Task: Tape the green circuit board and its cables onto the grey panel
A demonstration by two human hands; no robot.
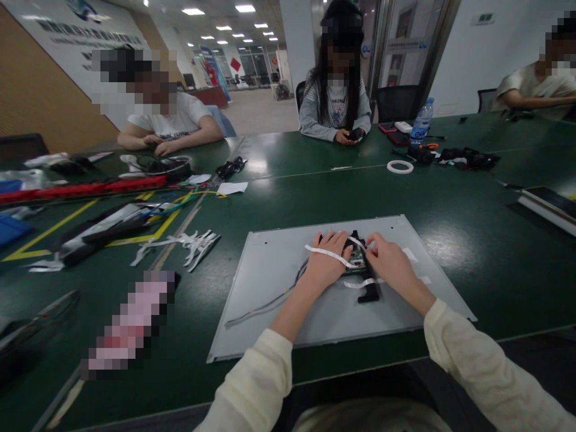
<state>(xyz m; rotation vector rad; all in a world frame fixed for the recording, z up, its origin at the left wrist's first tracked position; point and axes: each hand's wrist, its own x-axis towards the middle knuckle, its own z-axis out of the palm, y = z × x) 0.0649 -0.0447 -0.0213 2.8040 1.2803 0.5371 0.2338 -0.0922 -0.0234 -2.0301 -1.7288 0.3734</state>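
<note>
A green circuit board [357, 261] in a black frame [371, 292] lies on a grey-white panel [265, 300], with a thin cable [265, 309] running off to the left. My left hand [330, 255] lies over the left part of the board, fingers stretched forward, hiding that side. A white strip [328, 254] crosses the back of this hand. At the frame's upper right, my right hand [390, 259] pinches the end of another white strip [356, 241] between thumb and finger. Below it, a third strip [360, 282] hangs near the wrist.
Cut white strips [198, 245] and a phone [130, 327] lie left of the panel. Farther off are a white tape roll [400, 167], a water bottle [422, 122] and black cables [468, 158]. Other people sit around the green table [288, 198].
</note>
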